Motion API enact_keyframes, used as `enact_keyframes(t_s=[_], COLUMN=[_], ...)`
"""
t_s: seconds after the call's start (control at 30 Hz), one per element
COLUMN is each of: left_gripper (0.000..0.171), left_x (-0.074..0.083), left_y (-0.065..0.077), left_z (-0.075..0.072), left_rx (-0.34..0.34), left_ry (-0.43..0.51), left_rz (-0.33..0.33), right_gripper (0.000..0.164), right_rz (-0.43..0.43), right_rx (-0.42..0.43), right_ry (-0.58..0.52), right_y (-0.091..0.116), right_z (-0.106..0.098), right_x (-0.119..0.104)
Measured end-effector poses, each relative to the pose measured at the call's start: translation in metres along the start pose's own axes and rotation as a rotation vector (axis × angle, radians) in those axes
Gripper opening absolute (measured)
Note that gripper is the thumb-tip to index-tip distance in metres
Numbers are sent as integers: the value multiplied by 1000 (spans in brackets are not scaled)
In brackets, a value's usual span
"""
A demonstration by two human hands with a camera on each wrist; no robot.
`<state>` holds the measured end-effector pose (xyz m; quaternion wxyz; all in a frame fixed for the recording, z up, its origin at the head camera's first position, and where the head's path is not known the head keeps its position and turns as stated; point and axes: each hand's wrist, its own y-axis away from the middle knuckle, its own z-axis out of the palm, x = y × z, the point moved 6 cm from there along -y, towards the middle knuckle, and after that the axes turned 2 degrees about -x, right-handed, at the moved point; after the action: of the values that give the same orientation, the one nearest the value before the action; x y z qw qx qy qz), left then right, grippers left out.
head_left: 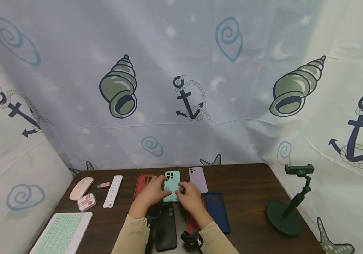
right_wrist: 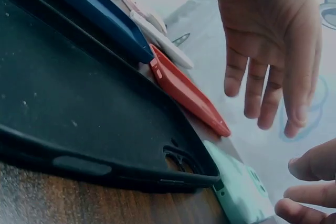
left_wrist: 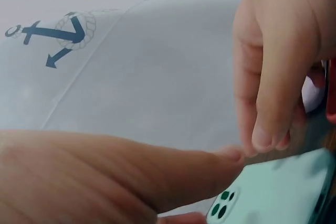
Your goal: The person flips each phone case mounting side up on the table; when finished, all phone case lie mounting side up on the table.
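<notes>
A mint phone case (head_left: pixel 172 187) lies back up on the dark table, its camera cutouts at the far end. My left hand (head_left: pixel 151 194) hovers over its left side, and in the right wrist view that hand's fingers (right_wrist: pixel 254 90) hang fairly straight, holding nothing. Over the right side is my right hand (head_left: pixel 190 199), its fingers loosely bent around nothing. The left wrist view shows a thumb (left_wrist: pixel 194 174) above the mint case (left_wrist: pixel 278 187). Nearest me lies a black phone case (head_left: pixel 166 229); the right wrist view shows its hollow inside (right_wrist: pixel 94 87).
A red case (head_left: pixel 141 181) lies left of the mint one, partly hidden. On the right are a lavender case (head_left: pixel 198 179), a blue case (head_left: pixel 218 211) and a green stand (head_left: pixel 284 218). The left side holds a remote (head_left: pixel 113 191), mouse (head_left: pixel 81 188), small box (head_left: pixel 87 202) and keyboard (head_left: pixel 62 233).
</notes>
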<state>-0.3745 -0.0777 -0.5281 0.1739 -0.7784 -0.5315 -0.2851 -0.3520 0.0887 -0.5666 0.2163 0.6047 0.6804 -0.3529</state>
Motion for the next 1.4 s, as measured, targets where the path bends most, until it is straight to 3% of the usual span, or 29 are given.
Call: enact_keyframes(t_s=[0.2, 0.4, 0.63, 0.8, 1.0, 1.27, 1.4], left_gripper=[60, 75, 85, 83, 83, 75, 69], left_x=[-5, -9, -8, -10, -14, -15, -12], left_y=[0, -5, -10, -13, -11, -11, -10], left_z=[8, 22, 37, 38, 37, 37, 36], left_rx=[73, 105, 93, 102, 89, 72, 69], left_ry=[-4, -24, -67, -97, -107, -96, -95], left_rz=[-97, -107, -117, -81, -89, -102, -98], right_gripper=[36, 36, 37, 36, 37, 32, 28], right_rz=[37, 33, 25, 3, -7, -17, -16], right_rx=[-17, -18, -29, -10, -18, -10, 39], right_ry=[-32, 46, 106, 130, 147, 114, 64], right_y=[0, -1, 0, 0, 0, 1, 0], right_z=[4, 8, 7, 8, 12, 11, 9], right_x=[6, 17, 22, 20, 18, 17, 19])
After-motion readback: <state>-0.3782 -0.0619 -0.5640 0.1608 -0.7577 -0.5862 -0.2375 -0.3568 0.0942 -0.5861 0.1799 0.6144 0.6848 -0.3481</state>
